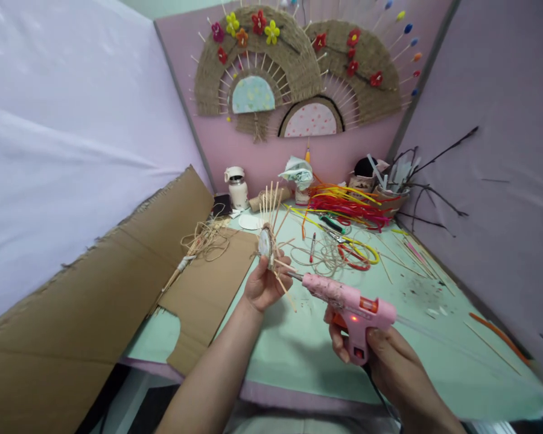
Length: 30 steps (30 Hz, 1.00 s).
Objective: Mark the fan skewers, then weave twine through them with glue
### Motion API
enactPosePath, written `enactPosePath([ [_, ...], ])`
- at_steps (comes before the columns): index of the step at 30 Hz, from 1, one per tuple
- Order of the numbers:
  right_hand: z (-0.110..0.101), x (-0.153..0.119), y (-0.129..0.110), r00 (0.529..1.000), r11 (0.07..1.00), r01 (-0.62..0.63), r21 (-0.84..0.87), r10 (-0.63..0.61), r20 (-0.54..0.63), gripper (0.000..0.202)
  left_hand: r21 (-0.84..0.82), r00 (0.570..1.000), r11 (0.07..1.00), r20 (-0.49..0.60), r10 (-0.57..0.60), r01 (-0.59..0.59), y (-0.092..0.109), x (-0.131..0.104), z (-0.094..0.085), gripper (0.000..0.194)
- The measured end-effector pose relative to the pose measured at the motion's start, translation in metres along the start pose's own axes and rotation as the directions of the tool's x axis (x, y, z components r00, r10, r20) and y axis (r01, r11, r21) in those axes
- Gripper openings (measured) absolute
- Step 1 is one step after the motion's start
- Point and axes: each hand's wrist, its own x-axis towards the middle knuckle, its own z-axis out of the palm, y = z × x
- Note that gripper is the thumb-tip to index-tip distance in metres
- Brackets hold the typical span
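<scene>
My left hand (265, 282) is closed around a small round craft piece (265, 242), held up on edge above the table. Thin wooden sticks fan out from its rim, and twine seems to run around its edge. In my right hand (382, 349) is a pink hot glue gun (339, 295), its red light lit. The gun's metal nozzle points left and reaches the sticks near my left fingers; whether it touches them I cannot tell. A clear glue stick (416, 325) extends out of the back of the gun.
Brown cardboard (217, 283) lies at left, with a larger sheet (95, 283) leaning beside it. Behind are twine (326, 256), scissors (350, 256), pipe cleaners (348, 205), a white bottle (238, 190) and a pot of branches (391, 199). Woven fans (298, 54) hang on the back wall.
</scene>
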Motion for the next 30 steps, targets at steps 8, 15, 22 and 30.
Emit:
enactPosePath([
  [8,0.0074,0.0029,0.0024,1.000,1.000,-0.005,-0.023,0.006,0.029,0.054,0.058,0.999,0.997,0.001,0.051,-0.051,-0.0052,-0.0019,-0.0052,0.034],
  [15,0.0048,-0.0029,-0.0009,0.999,0.995,-0.005,-0.102,0.009,0.035,0.050,-0.001,0.998,0.999,0.038,-0.051,0.051,-0.0035,-0.0054,-0.0062,0.033],
  [22,0.0021,-0.0043,-0.0012,0.998,0.991,-0.008,-0.135,0.015,0.053,0.044,-0.053,0.998,0.997,0.034,-0.047,0.049,-0.0041,-0.0027,-0.0034,0.036],
  [30,0.0021,-0.0032,0.0014,0.999,0.991,-0.010,-0.130,0.015,0.036,0.043,-0.133,0.997,0.989,0.035,-0.066,0.070,-0.0022,-0.0024,-0.0097,0.031],
])
